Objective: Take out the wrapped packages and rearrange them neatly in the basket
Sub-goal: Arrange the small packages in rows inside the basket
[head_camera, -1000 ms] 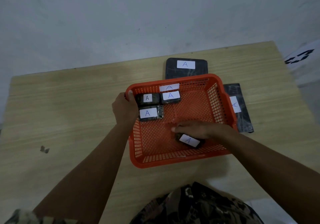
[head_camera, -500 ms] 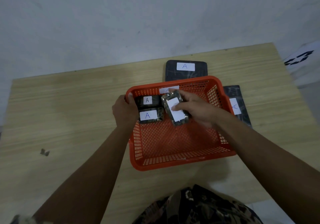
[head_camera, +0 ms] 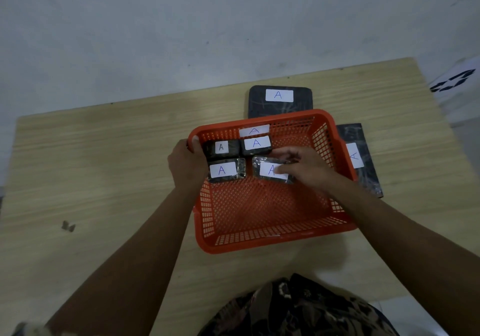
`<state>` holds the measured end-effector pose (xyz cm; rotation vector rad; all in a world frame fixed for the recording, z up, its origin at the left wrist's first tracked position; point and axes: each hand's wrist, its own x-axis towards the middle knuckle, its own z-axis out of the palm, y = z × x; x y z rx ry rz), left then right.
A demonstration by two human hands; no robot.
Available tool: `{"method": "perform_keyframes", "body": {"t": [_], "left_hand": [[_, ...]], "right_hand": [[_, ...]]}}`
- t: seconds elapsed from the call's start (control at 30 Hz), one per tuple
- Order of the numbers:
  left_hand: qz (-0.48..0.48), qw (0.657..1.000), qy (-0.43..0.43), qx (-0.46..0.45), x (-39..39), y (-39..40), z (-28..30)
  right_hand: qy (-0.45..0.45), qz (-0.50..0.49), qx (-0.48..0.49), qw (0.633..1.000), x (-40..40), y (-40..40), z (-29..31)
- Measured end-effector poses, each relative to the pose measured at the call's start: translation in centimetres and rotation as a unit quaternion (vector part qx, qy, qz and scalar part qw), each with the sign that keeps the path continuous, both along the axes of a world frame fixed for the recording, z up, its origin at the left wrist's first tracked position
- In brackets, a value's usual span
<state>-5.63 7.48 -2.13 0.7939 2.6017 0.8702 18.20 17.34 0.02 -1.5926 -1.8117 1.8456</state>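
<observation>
An orange mesh basket sits on the wooden table. At its far left lie small dark wrapped packages with white "A" labels: one at the back left, one at the back middle, one at the front left. A fourth package lies beside that one, and my right hand rests on its right end with fingers curled over it. My left hand grips the basket's left rim near the far corner. A white "A" label is stuck on the basket's back wall.
Two larger flat dark packages with "A" labels lie on the table outside the basket, one behind it and one at its right side. A small dark scrap lies on the table at the left. The basket's near half holds nothing.
My right hand picked a package from the basket's near side, carried it to the far end and laid it flat beside the front left package. My left hand stayed on the rim.
</observation>
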Motion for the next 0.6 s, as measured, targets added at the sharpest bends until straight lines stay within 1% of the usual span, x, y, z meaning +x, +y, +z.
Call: {"method": "perform_keyframes", "body": {"t": [0.13,0.2,0.27,0.33,0.47,0.53,0.6], "left_hand": [[-0.001,1.000,-0.005,0.000,-0.1,0.0,-0.2],[0.001,1.000,-0.007,0.001,-0.1,0.1,-0.3],[0.001,1.000,-0.006,-0.002,-0.1,0.1,-0.3],[-0.002,1.000,-0.004,-0.001,-0.1,0.1,-0.3],[-0.003,1.000,-0.001,-0.008,-0.1,0.1,-0.1],[-0.003,1.000,-0.003,-0.005,-0.1,0.1,-0.1],[-0.002,1.000,-0.005,-0.003,0.0,0.0,-0.1]], "right_hand": [[-0.001,-0.079,-0.010,0.997,-0.4,-0.1,-1.1],[-0.010,-0.091,-0.020,0.996,-0.7,-0.2,-1.6],[-0.022,-0.090,-0.010,0.996,-1.1,-0.3,-2.0],[-0.039,-0.085,0.035,0.995,-1.5,-0.4,-2.2],[-0.084,-0.069,0.175,0.979,-2.1,-1.1,-2.7],[-0.095,-0.053,0.213,0.971,-2.4,-1.7,-3.1],[-0.084,-0.044,0.232,0.968,-2.4,-2.2,-3.4]]}}
